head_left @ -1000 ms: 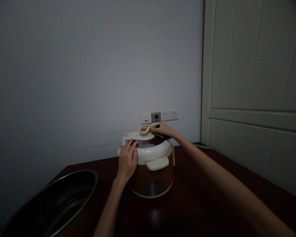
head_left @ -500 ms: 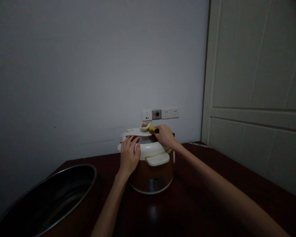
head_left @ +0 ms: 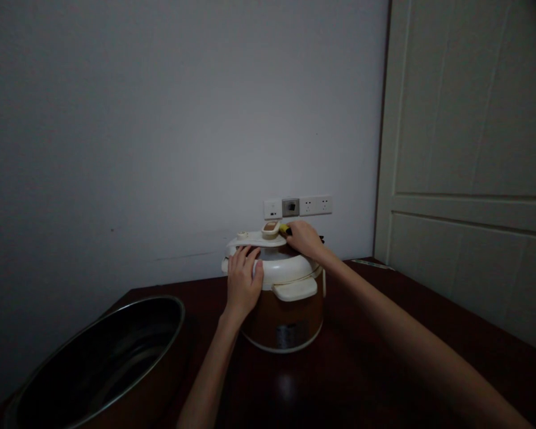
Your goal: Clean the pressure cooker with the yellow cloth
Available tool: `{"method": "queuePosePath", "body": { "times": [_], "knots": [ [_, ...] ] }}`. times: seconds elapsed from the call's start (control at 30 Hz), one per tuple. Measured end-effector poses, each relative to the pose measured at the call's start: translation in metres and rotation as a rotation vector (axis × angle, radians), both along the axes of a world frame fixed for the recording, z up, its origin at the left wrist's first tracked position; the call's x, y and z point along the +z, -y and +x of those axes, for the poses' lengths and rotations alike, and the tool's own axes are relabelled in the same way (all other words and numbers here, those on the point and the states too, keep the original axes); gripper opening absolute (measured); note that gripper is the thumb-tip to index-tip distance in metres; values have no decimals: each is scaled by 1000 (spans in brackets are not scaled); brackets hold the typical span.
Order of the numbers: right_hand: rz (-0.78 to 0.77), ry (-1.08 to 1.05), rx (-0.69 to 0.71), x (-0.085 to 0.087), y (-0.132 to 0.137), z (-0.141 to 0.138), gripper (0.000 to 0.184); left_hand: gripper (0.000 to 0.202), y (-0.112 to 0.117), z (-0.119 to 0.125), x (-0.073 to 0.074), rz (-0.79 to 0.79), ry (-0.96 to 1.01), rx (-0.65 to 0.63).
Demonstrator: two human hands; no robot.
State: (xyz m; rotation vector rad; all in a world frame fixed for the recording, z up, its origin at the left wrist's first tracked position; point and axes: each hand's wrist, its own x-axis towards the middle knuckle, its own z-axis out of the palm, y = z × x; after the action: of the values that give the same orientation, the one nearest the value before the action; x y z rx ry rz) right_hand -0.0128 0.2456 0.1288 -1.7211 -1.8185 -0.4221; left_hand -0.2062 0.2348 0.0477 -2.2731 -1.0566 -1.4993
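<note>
A brown electric pressure cooker [head_left: 286,313] stands upright on the dark red table, its white-rimmed lid [head_left: 290,271] on top. My left hand [head_left: 243,283] rests on the lid's near-left rim, fingers spread and thumb apart. Beyond it, my right hand [head_left: 304,239] is closed around a yellow-and-black tool [head_left: 285,230], whose exact kind I cannot make out. The tool's yellow part meets or nearly meets the raised lid handle [head_left: 270,229], and black ends show past the far side of the hand. My right fingertips are mostly hidden.
At the lower left lies a large dark pot [head_left: 172,298] with a metal rim, its mouth facing up. Wall sockets [head_left: 315,205] sit behind the cooker. A pale panelled door [head_left: 469,268] borders the table [head_left: 366,357] on the right, near a thin flat strip [head_left: 373,264].
The whole view has shifted, so everything appears slightly farther right. My right hand has turned a little and covers more of the tool. My left hand keeps its place on the lid.
</note>
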Motion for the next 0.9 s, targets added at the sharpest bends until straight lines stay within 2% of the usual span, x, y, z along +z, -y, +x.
{"method": "queuePosePath", "body": {
  "times": [0.1, 0.2, 0.3, 0.37, 0.43, 0.5, 0.57, 0.67, 0.73, 0.8, 0.9],
  "knots": [
    [29, 99, 57, -7, 18, -10, 27, 38, 0, 1, -1, 1, 6, 3],
    [71, 144, 245, -9, 34, -11, 35, 39, -1, 1, -1, -6, 6, 7],
    [37, 101, 422, -2, 36, -1, 34, 39, -1, 0, -1, -5, -2, 3],
    [13, 43, 399, 5, 28, 10, 29, 39, -1, 0, 0, -3, -1, 0],
    [14, 26, 272, 9, 17, 18, 26, 38, 0, 0, 0, -7, 5, -2],
    [9, 53, 142, 7, 9, 20, 25, 39, 1, 0, 0, -15, 11, -4],
    [-8, 102, 100, 2, 8, 14, 25, 39, 2, 1, 0, -25, 19, -2],
    [-4, 183, 158, -3, 21, 4, 26, 38, 3, 2, 0, -37, 36, -6],
    [-19, 240, 243, 0, 35, 1, 28, 37, 3, 2, 1, -49, 56, -27],
    [-55, 277, 315, 9, 49, -2, 26, 36, 3, 1, 3, -75, 100, -77],
    [-12, 312, 310, 28, 59, -17, 22, 37, -1, -4, 6, -193, 290, -214]
  ]
}}
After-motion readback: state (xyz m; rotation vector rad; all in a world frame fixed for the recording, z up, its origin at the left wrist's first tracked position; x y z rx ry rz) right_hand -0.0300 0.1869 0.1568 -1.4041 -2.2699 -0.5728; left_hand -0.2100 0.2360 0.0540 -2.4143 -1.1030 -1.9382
